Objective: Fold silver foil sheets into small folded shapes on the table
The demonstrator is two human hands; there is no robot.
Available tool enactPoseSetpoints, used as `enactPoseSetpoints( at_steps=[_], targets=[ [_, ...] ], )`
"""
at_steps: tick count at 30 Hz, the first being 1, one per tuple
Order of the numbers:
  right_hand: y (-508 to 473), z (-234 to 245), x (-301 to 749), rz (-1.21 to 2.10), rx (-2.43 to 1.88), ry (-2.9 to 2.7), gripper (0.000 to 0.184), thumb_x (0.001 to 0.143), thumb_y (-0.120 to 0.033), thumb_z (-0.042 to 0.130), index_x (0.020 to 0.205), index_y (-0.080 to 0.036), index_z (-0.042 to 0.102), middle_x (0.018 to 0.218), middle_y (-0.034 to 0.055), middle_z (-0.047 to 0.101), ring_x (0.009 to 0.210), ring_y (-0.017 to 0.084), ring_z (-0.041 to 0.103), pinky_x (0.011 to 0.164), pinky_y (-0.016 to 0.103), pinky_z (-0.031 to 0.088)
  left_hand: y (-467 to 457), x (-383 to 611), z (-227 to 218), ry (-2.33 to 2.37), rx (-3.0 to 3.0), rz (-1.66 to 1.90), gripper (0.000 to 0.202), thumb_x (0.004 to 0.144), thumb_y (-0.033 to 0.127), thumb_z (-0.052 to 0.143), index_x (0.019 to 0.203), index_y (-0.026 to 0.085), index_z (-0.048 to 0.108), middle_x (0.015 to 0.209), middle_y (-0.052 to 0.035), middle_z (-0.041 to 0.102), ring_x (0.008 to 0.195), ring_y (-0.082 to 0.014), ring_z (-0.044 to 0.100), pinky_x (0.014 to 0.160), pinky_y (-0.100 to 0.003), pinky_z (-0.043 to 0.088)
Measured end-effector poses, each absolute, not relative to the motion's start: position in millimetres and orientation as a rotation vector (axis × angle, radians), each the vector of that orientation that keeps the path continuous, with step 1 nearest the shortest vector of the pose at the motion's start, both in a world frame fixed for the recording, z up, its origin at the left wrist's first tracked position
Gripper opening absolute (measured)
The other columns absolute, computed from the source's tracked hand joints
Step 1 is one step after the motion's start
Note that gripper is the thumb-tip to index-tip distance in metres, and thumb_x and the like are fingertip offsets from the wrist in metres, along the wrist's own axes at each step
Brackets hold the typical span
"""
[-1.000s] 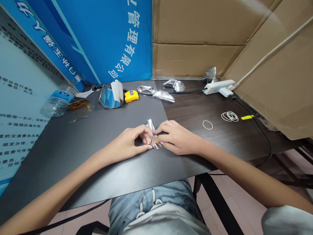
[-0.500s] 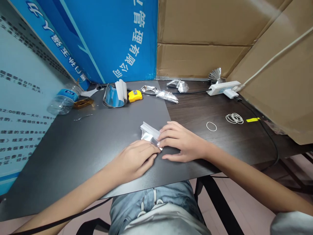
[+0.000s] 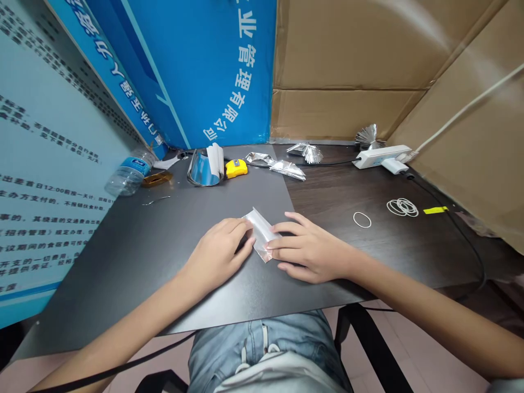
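A small folded silver foil sheet (image 3: 261, 233) lies flat on the dark desk in front of me, its long raised fold running from upper left to lower right. At its left edge my left hand (image 3: 221, 248) has fingers and thumb closed together on the foil. My right hand (image 3: 313, 248) rests at the other side, fingers spread, with the fingertips touching the foil's right edge and lower corner. The fingertips hide parts of both edges.
Behind stand a roll of reflective film (image 3: 204, 169), a yellow tape measure (image 3: 236, 168), pleated foil pieces (image 3: 289, 169) and a power strip (image 3: 382, 155). White rubber bands (image 3: 402, 207) lie right; a plastic bottle (image 3: 130, 173) lies left. Cardboard (image 3: 347, 65) and blue panels (image 3: 204, 65) border the desk.
My left hand has moved from the foil's lower edge up to its left edge, uncovering the lower corner. My right hand stays by the right edge. The view has shifted slightly.
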State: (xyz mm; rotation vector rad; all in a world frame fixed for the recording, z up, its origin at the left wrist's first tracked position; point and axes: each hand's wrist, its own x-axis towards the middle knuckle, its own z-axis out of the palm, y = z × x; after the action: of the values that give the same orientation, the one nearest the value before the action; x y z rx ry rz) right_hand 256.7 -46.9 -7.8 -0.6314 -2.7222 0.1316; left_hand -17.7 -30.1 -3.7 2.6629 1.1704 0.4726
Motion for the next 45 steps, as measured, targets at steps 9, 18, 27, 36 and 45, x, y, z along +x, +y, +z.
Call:
enactPoseSetpoints(
  at_steps=[9,18,27,36,45],
  targets=[
    [-53.3,-5.5,249.4,0.241,-0.708,-2.714,0.021,0.101,-0.027,0.056,0.116,-0.023,0.070,0.125,0.0064,0.076,0.130,0.028,0.060,0.123,0.061,0.027,-35.2,-9.7,4.3,1.328,2.677,0.366,0.031,0.104,0.039,0.051,0.123,0.018,0.064,0.133,-0.0122,0.070,0.122,-0.0310,0.065,0.101,-0.046,0.053],
    [-50.3,-7.6,244.4,0.414,-0.788,-2.496,0.018,0.099,-0.035,0.067,0.111,-0.022,0.069,0.113,0.0069,0.075,0.116,0.026,0.061,0.113,0.050,0.040,-35.8,-5.5,20.4,1.327,2.628,0.249,0.033,0.096,0.049,0.062,0.117,0.023,0.067,0.128,-0.0093,0.070,0.112,-0.0310,0.068,0.097,-0.044,0.054],
    [-51.5,-12.0,233.1,0.226,-0.840,-2.462,0.026,0.099,-0.045,0.068,0.099,-0.020,0.065,0.102,0.0083,0.073,0.105,0.027,0.063,0.105,0.048,0.043,-35.7,-1.0,28.4,1.351,2.597,0.168,0.026,0.094,0.049,0.063,0.103,0.024,0.065,0.111,-0.0066,0.070,0.101,-0.0287,0.068,0.090,-0.040,0.052],
    [-96.7,-9.5,234.2,0.368,-1.045,-2.459,0.039,0.095,-0.050,0.070,0.118,-0.019,0.060,0.119,0.0109,0.073,0.117,0.028,0.066,0.125,0.061,0.026,-45.3,6.1,48.3,1.341,2.631,-0.051,0.022,0.097,0.039,0.056,0.104,0.023,0.069,0.105,-0.0077,0.070,0.095,-0.0297,0.070,0.079,-0.041,0.051],
    [-154.1,-17.4,219.9,0.243,-1.084,-2.449,0.036,0.101,-0.044,0.064,0.130,-0.021,0.064,0.112,0.0111,0.076,0.112,0.030,0.066,0.122,0.068,0.026,-92.2,1.9,23.4,1.278,2.770,0.147,0.027,0.107,0.028,0.043,0.113,0.019,0.068,0.114,-0.0135,0.072,0.101,-0.0316,0.069,0.093,-0.049,0.052]
  ],
)
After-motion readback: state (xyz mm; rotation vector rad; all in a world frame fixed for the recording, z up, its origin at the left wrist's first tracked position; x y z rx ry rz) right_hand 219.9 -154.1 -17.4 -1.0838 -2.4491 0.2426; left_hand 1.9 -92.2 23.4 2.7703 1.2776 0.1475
